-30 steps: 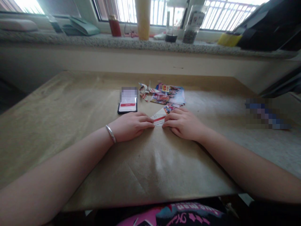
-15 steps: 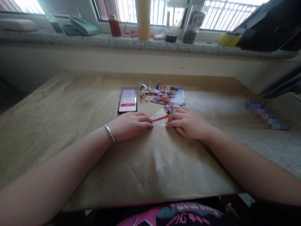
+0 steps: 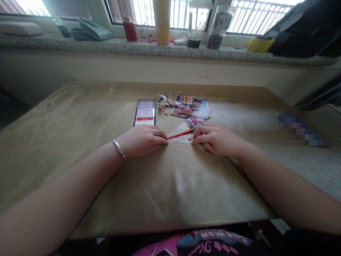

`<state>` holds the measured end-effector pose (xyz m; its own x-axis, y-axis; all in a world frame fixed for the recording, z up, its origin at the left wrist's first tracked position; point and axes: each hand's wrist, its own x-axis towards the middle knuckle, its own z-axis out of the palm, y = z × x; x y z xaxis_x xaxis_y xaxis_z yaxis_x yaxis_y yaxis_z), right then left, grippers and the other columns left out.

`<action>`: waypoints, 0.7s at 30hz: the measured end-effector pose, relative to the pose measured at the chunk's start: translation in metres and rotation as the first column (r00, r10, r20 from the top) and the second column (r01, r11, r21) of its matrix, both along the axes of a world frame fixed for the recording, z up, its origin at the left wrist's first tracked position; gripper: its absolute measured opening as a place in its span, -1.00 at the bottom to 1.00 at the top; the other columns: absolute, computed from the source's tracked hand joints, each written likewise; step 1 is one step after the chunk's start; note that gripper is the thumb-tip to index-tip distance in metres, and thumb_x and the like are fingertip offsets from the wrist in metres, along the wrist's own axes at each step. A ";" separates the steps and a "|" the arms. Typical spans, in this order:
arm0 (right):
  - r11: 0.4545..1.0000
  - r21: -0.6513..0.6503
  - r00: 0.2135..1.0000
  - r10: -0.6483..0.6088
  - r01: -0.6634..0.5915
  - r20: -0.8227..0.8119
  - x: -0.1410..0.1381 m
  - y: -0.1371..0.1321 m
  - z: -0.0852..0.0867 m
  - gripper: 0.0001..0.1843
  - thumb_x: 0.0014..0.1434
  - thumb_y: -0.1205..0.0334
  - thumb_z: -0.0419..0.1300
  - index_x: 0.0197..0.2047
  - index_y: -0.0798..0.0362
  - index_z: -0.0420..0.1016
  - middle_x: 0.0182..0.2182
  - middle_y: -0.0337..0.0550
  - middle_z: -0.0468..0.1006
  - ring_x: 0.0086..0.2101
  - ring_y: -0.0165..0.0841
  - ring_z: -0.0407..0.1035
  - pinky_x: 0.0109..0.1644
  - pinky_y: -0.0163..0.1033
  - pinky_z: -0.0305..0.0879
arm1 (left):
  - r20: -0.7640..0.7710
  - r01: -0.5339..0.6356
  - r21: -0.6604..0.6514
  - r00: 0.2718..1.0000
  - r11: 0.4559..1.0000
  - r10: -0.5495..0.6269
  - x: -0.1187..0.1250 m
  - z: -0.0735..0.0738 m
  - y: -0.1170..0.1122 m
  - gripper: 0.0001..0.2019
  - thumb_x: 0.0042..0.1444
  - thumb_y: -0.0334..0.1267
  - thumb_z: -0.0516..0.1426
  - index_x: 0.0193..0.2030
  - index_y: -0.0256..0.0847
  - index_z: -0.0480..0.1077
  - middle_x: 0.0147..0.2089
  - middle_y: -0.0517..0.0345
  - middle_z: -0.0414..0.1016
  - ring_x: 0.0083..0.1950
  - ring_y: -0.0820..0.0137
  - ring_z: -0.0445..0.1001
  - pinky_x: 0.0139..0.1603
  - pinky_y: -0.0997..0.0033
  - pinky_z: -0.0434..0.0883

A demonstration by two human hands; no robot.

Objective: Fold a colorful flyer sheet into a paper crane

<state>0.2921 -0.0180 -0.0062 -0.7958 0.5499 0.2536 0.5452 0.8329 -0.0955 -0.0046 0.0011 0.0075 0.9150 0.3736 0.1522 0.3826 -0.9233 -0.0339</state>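
A folded piece of printed paper [image 3: 181, 135], white with red bands and a colourful patch, lies on the table between my hands. Its shape is a low triangle with its long edge toward me. My left hand [image 3: 142, 140], with a silver bangle at the wrist, has its fingertips pressed together on the paper's left corner. My right hand [image 3: 217, 139] pinches the right part of the near edge, its fingers covering that end. Just beyond my left hand lies a lit phone [image 3: 144, 116], its lower end hidden by the hand.
Behind the paper are a stack of colourful flyers [image 3: 195, 106] and a crumpled or folded paper piece [image 3: 163, 103]. A blurred flat item [image 3: 301, 128] rests at the table's right. Bottles and a yellow cylinder [image 3: 162, 23] stand on the stone windowsill [image 3: 106, 45].
My left hand has slid left along the near edge to the paper's corner, and my right hand has shifted slightly right. More of the paper shows between them.
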 end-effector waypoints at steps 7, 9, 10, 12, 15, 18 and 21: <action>0.999 -0.033 0.999 0.012 -0.013 -0.043 0.006 0.001 -0.001 -0.60 0.08 0.48 -0.01 -0.20 -0.03 0.60 -0.15 -0.08 0.52 -0.18 -0.33 0.41 -0.07 -0.19 0.35 | -0.012 -0.005 -0.043 1.000 0.999 0.004 -0.005 0.001 0.003 -0.70 0.16 -0.41 0.02 -0.09 -0.10 0.52 -0.08 0.14 0.56 -0.14 0.38 0.50 -0.10 0.40 0.42; 1.000 -0.023 0.998 0.020 -0.021 -0.056 0.008 0.001 -0.001 -0.60 0.09 0.48 -0.01 -0.21 -0.03 0.60 -0.15 -0.07 0.52 -0.17 -0.33 0.40 -0.06 -0.18 0.35 | 0.008 0.007 -0.066 1.000 0.998 -0.007 -0.006 0.001 0.005 -0.70 0.16 -0.42 0.02 -0.10 -0.11 0.53 -0.09 0.13 0.56 -0.14 0.38 0.50 -0.08 0.39 0.41; 0.999 -0.026 0.998 0.020 -0.022 -0.060 0.009 0.002 -0.001 -0.59 0.09 0.49 -0.01 -0.21 -0.03 0.60 -0.15 -0.07 0.51 -0.17 -0.33 0.40 -0.05 -0.18 0.35 | 0.017 0.013 -0.073 1.000 0.997 -0.012 -0.007 0.001 0.005 -0.70 0.15 -0.42 0.02 -0.11 -0.11 0.53 -0.09 0.13 0.57 -0.14 0.38 0.49 -0.07 0.38 0.41; 0.999 -0.047 0.998 0.019 -0.022 -0.059 0.012 0.003 -0.001 -0.58 0.06 0.51 -0.01 -0.20 -0.04 0.60 -0.14 -0.08 0.51 -0.17 -0.34 0.40 -0.05 -0.19 0.35 | 0.024 0.014 -0.085 1.000 0.996 -0.012 -0.008 0.001 0.006 -0.69 0.14 -0.42 0.02 -0.12 -0.10 0.54 -0.10 0.14 0.58 -0.14 0.40 0.49 -0.05 0.38 0.41; 0.996 -0.079 0.998 0.027 -0.031 -0.051 0.014 0.004 -0.001 -0.56 0.03 0.52 -0.01 -0.21 -0.03 0.60 -0.15 -0.08 0.52 -0.18 -0.34 0.42 -0.07 -0.20 0.36 | 0.017 -0.002 -0.099 1.000 0.995 0.004 -0.009 0.000 0.007 -0.65 0.11 -0.45 0.01 -0.09 -0.08 0.53 -0.08 0.19 0.58 -0.12 0.41 0.49 -0.02 0.40 0.41; 0.996 -0.085 0.999 0.033 -0.037 -0.042 0.017 0.005 -0.001 -0.58 0.04 0.52 -0.01 -0.23 -0.01 0.61 -0.16 -0.08 0.53 -0.20 -0.34 0.43 -0.10 -0.21 0.36 | 0.008 -0.011 -0.099 1.000 0.995 0.012 -0.010 0.001 0.007 -0.63 0.09 -0.47 0.01 -0.09 -0.07 0.53 -0.06 0.23 0.58 -0.10 0.40 0.49 -0.01 0.39 0.42; 0.996 -0.085 0.999 0.020 -0.022 -0.028 0.018 0.005 0.000 -0.57 0.03 0.52 -0.01 -0.23 -0.02 0.61 -0.17 -0.10 0.55 -0.21 -0.34 0.44 -0.09 -0.21 0.36 | 0.001 -0.016 -0.095 1.000 0.995 0.016 -0.010 0.001 0.006 -0.64 0.08 -0.46 0.01 -0.11 -0.08 0.53 -0.06 0.24 0.58 -0.10 0.39 0.50 -0.03 0.38 0.43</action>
<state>0.3103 -0.0135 -0.0057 -0.8007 0.5540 0.2282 0.5239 0.8321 -0.1818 -0.0148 0.0071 0.0088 0.9085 0.4010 0.1175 0.3973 -0.9161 0.0542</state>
